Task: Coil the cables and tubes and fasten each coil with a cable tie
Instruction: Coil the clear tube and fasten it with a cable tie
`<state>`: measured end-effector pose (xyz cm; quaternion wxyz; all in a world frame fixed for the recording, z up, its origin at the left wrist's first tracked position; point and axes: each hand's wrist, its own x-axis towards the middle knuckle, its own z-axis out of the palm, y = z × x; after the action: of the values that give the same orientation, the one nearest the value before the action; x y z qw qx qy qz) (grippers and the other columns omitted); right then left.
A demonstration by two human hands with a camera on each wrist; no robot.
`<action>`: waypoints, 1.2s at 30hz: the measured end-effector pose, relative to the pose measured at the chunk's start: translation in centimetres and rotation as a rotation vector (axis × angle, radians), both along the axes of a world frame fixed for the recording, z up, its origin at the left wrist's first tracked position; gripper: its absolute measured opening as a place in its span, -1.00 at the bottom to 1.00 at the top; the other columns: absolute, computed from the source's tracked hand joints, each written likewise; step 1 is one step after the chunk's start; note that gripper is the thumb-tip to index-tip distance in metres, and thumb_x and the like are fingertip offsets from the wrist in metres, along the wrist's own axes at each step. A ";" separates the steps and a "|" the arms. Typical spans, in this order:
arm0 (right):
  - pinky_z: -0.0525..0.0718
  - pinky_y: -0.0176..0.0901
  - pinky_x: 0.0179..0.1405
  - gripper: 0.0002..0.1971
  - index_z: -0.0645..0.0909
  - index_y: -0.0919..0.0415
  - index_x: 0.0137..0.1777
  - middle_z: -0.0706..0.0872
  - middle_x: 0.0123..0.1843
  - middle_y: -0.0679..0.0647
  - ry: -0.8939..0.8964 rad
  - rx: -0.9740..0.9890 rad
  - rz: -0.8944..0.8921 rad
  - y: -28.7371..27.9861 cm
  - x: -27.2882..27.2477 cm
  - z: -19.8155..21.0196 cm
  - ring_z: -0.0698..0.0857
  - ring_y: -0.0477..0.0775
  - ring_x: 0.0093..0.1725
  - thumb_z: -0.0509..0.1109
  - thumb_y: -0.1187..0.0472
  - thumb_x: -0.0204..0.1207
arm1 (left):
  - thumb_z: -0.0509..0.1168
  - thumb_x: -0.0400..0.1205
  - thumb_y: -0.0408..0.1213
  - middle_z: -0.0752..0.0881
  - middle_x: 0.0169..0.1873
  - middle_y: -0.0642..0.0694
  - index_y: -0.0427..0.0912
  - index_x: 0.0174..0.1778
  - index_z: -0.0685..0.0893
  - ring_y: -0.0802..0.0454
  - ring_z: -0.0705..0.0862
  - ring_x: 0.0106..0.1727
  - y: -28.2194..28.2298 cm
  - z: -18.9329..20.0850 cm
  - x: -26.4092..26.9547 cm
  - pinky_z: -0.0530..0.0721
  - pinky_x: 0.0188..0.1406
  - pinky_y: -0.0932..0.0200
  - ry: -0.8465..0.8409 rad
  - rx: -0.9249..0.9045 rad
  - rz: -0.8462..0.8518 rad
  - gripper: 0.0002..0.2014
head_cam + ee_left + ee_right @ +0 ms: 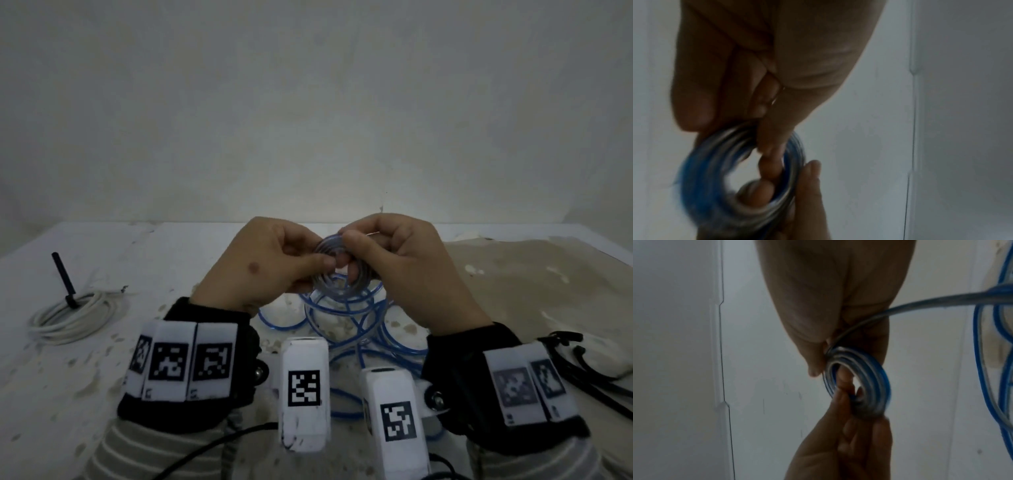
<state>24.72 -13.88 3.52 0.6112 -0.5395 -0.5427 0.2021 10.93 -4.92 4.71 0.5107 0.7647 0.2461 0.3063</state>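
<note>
Both hands hold up a small tight coil of blue-tinted clear tube (334,290) just above the table centre. My left hand (318,263) pinches the coil's left side with its thumb on the near face. My right hand (349,241) grips the top right, a fingertip poking through the ring. In the left wrist view the coil (694,178) is blurred under my left hand (731,129). The right wrist view shows the coil (877,378) in my right hand (828,369), with the free tube (941,301) trailing right. Loose loops of the same tube (342,329) lie below on the table.
A white cable coil (78,315) with a black tie (65,277) standing up from it lies at the left. Black cords (589,373) lie at the right, on a sand-coloured cloth (513,274). A pale wall closes off the back of the table (68,377).
</note>
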 end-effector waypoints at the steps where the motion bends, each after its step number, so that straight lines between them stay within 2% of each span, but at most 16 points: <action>1: 0.73 0.01 -0.26 -0.87 0.69 0.28 -0.10 0.77 -0.35 0.14 0.039 0.028 -0.003 0.2 -0.1 -0.1 0.67 0.02 -0.41 0.30 0.29 0.58 | 0.45 0.42 -0.40 0.78 -0.45 -0.09 -0.15 -0.31 0.77 0.07 0.74 -0.38 0.3 -0.2 0.2 0.78 -0.29 0.19 -0.073 -0.104 0.025 -0.94; 4: 0.72 -0.05 -0.16 -0.79 0.69 0.13 -0.04 0.79 -0.25 0.00 0.147 0.047 0.028 0.7 -0.3 -0.5 0.72 -0.06 -0.25 0.20 0.27 0.63 | 0.38 0.45 -0.40 0.76 -0.49 -0.05 -0.19 -0.32 0.68 0.10 0.73 -0.43 0.7 -0.6 0.8 0.72 -0.43 0.30 -0.266 -0.369 0.069 -0.94; 7: 0.72 -0.04 -0.11 -0.77 0.68 0.09 0.00 0.77 -0.27 -0.03 0.216 0.106 0.012 1.0 -0.4 -0.5 0.73 -0.02 -0.19 0.17 0.28 0.65 | 0.37 0.39 -0.35 0.76 -0.41 -0.09 -0.21 -0.29 0.62 0.10 0.74 -0.37 0.1 -0.5 1.5 0.74 -0.37 0.29 -0.392 -0.560 0.022 -0.94; 10: 0.72 -0.19 -0.24 -0.78 0.67 0.17 -0.02 0.73 -0.38 0.00 0.355 0.203 -0.036 0.9 0.1 -0.2 0.67 -0.04 -0.34 0.19 0.34 0.63 | 0.39 0.41 -0.32 0.74 -0.27 -0.15 -0.20 -0.27 0.63 0.07 0.74 -0.22 -0.9 -1.0 2.2 0.75 -0.32 0.23 -0.281 -0.524 -0.021 -0.93; 12: 0.67 -0.25 -0.36 -0.79 0.68 0.20 -0.03 0.70 -0.43 0.02 0.372 0.228 -0.044 0.7 0.7 -0.1 0.61 -0.06 -0.45 0.20 0.37 0.62 | 0.40 0.46 -0.27 0.74 -0.21 -0.14 -0.21 -0.22 0.67 0.08 0.73 -0.14 -1.5 -1.4 2.6 0.74 -0.19 0.15 -0.154 -0.464 -0.034 -0.90; 14: 0.64 -0.26 -0.43 -0.79 0.67 0.21 -0.03 0.68 -0.46 0.03 0.308 0.208 -0.068 0.6 1.0 0.0 0.55 -0.08 -0.53 0.20 0.38 0.62 | 0.41 0.48 -0.24 0.76 -0.25 -0.08 -0.21 -0.18 0.72 0.14 0.73 -0.19 -1.7 -1.7 2.7 0.70 -0.10 0.10 -0.058 -0.392 -0.008 -0.89; 17: 0.59 -0.30 -0.48 -0.79 0.67 0.19 -0.06 0.66 -0.48 -0.01 0.132 0.122 -0.057 0.0 1.2 0.2 0.52 -0.11 -0.55 0.21 0.41 0.61 | 0.43 0.48 -0.30 0.79 -0.27 -0.06 -0.11 -0.17 0.76 0.16 0.72 -0.25 -1.6 -1.4 2.3 0.69 -0.08 0.05 0.023 -0.257 -0.005 -0.95; 20: 0.51 -0.35 -0.53 -0.77 0.68 0.17 -0.09 0.64 -0.50 -0.01 -0.031 0.003 0.022 -0.7 1.7 0.5 0.50 -0.11 -0.56 0.22 0.43 0.60 | 0.43 0.44 -0.36 0.79 -0.31 -0.02 -0.06 -0.04 0.73 0.14 0.72 -0.28 -0.7 -0.7 1.2 0.68 -0.22 0.18 -0.025 -0.141 -0.045 -0.79; 23: 0.52 -0.33 -0.52 -0.78 0.71 0.14 -0.10 0.66 -0.48 -0.02 -0.138 -0.042 0.033 -0.9 1.9 0.5 0.52 -0.12 -0.56 0.26 0.40 0.59 | 0.42 0.42 -0.37 0.81 -0.39 -0.07 -0.12 -0.14 0.77 0.14 0.75 -0.34 -0.6 -0.1 0.5 0.73 -0.30 0.28 -0.029 -0.121 -0.073 -0.86; 25: 0.53 -0.35 -0.50 -0.82 0.72 0.14 -0.07 0.66 -0.52 -0.12 -0.272 -0.060 -0.013 -0.7 1.7 0.4 0.55 -0.15 -0.57 0.29 0.35 0.58 | 0.40 0.46 -0.43 0.80 -0.42 -0.13 -0.20 -0.21 0.78 0.11 0.75 -0.38 -0.8 -0.2 0.5 0.73 -0.36 0.30 0.028 -0.075 -0.068 -0.92; 28: 0.49 -0.51 -0.45 -0.85 0.74 0.19 -0.02 0.61 -0.59 -0.37 -0.424 -0.057 -0.070 -0.4 1.5 0.1 0.61 -0.24 -0.54 0.33 0.32 0.56 | 0.40 0.50 -0.43 0.79 -0.35 -0.27 -0.28 -0.21 0.76 0.01 0.76 -0.35 -0.9 -0.5 0.7 0.75 -0.34 0.23 0.117 0.019 -0.057 -0.96; 31: 0.48 -0.54 -0.40 -0.86 0.76 0.23 -0.04 0.58 -0.58 -0.46 -0.435 0.000 -0.115 -0.3 1.4 0.1 0.63 -0.35 -0.47 0.35 0.33 0.54 | 0.41 0.47 -0.41 0.80 -0.36 -0.24 -0.24 -0.21 0.75 0.06 0.77 -0.37 -0.9 -0.5 0.7 0.75 -0.33 0.24 0.073 -0.060 -0.070 -0.97; 36: 0.50 -0.50 -0.43 -0.87 0.75 0.21 -0.05 0.60 -0.56 -0.43 -0.423 0.025 -0.125 -0.2 1.3 0.1 0.63 -0.26 -0.50 0.36 0.31 0.54 | 0.44 0.44 -0.38 0.80 -0.43 -0.15 -0.16 -0.24 0.77 0.10 0.73 -0.43 -1.2 -0.6 1.0 0.71 -0.41 0.28 0.012 -0.073 -0.050 -0.95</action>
<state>26.03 -14.09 3.63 0.5016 -0.5947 -0.6270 0.0394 11.96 -6.11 4.07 0.5444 0.7531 0.2411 0.2799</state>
